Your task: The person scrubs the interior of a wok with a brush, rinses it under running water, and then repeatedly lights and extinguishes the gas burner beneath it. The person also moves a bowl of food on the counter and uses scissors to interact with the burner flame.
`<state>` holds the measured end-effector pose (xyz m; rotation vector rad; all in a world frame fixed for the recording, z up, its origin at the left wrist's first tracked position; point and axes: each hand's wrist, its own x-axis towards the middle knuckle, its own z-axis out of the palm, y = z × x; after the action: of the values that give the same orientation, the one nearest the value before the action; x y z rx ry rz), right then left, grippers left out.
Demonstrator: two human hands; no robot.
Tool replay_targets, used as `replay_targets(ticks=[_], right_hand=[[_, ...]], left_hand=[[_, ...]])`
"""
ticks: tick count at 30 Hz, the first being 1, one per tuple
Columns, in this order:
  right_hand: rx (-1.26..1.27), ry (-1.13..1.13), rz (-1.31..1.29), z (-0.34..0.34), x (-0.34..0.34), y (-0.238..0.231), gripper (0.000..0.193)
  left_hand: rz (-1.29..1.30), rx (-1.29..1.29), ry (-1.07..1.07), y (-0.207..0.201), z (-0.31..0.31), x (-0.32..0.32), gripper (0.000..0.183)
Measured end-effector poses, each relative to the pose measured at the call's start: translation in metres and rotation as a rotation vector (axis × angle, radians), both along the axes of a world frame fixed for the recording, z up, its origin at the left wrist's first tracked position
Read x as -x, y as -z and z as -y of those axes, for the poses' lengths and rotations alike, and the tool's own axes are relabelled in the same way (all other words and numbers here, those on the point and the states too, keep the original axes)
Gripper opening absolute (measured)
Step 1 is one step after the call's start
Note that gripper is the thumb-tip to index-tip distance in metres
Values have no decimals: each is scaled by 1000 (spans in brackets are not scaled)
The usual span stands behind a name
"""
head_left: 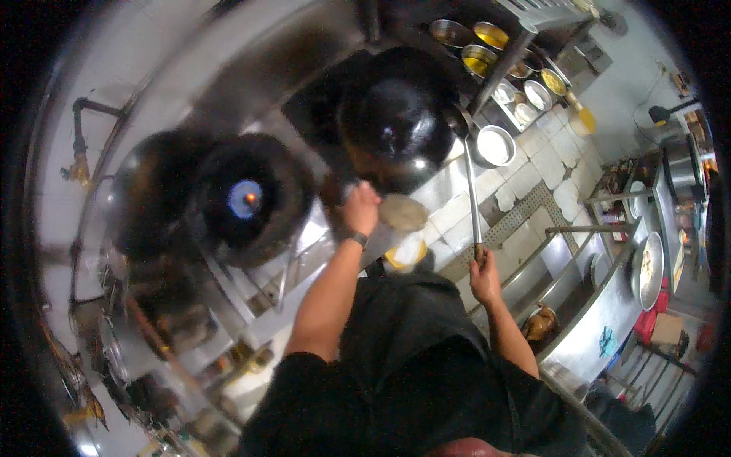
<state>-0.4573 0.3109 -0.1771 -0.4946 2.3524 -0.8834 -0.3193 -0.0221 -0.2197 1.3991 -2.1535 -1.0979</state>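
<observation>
My left hand (362, 207) is curled at the near rim of a large black wok (400, 114). Blur hides exactly what its fingers grip. Just right of it is a roundish beige-grey object (403, 212), its kind unclear. My right hand (483, 274) is closed around the long metal handle of a ladle (472, 190). The ladle reaches away from me, its head by the wok's right rim, next to a round container of white contents (496, 146). The inside of the wok looks dark and glossy.
Left of the wok, a blue flame (245, 199) burns in a round burner. Several metal bowls of yellow and white contents (491, 36) stand far right. A metal shelf unit (582, 327) to my right carries an oval dish (648, 271). Below lies a tiled floor with a drain grate (525, 213).
</observation>
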Motion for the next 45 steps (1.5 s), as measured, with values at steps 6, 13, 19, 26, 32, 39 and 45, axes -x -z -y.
replay_targets(ticks=[6, 13, 19, 26, 32, 39, 45], right_hand=[[45, -101, -86, -8, 0, 39, 41], [209, -166, -174, -3, 17, 52, 40], [91, -85, -138, 8, 2, -33, 43], [244, -66, -111, -17, -52, -94, 45], [318, -37, -190, -56, -110, -115, 44], [86, 297, -57, -132, -181, -131, 44], [273, 606, 105, -166, -196, -111, 43]], left_hand=[[-11, -79, -61, 28, 7, 7, 19], [-309, -269, -196, 37, 57, 18, 16], [-386, -542, -50, -50, 78, -3, 10], [-474, -618, -141, -156, 48, -101, 17], [-368, -590, 99, -208, 16, -137, 16], [-327, -886, 271, -194, -44, -83, 14], [-125, -975, 433, -143, -120, -29, 13]])
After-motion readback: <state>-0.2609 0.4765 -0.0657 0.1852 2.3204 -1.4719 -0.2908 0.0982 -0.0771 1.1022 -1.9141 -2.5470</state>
